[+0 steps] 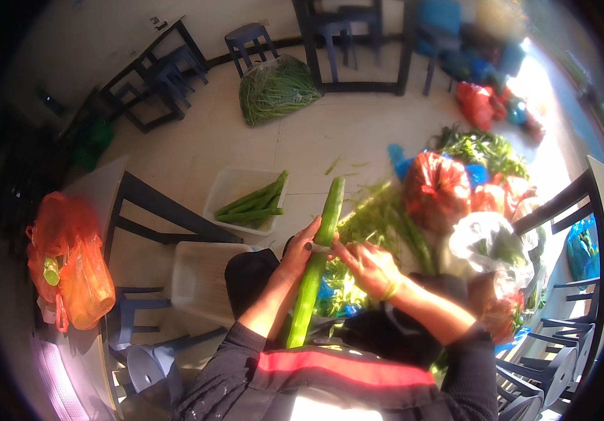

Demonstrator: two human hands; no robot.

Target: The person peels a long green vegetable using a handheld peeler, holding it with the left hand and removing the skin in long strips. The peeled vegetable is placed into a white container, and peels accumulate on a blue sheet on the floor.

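Note:
A long green gourd, like a sponge gourd (311, 279), lies lengthwise before me, its narrow end pointing away and its lower end near my waist. My left hand (302, 250) is closed around its middle. My right hand (367, 266) grips a small peeler-like tool (318, 248), which lies across the gourd; its blade is hard to make out. Green peelings (352, 289) are heaped on blue plastic below my hands. Several green gourds (254, 202) rest in a white plastic basket (217, 187) on the floor, ahead and to the left.
Nearer on the left is another white basket (202, 284). Orange plastic bags (83, 273) lie on a table at far left. Red bags (436, 192), a clear bag (491, 247) and leafy greens (486, 152) crowd the right. A bag of green beans (278, 92) leans by a stool (249, 34).

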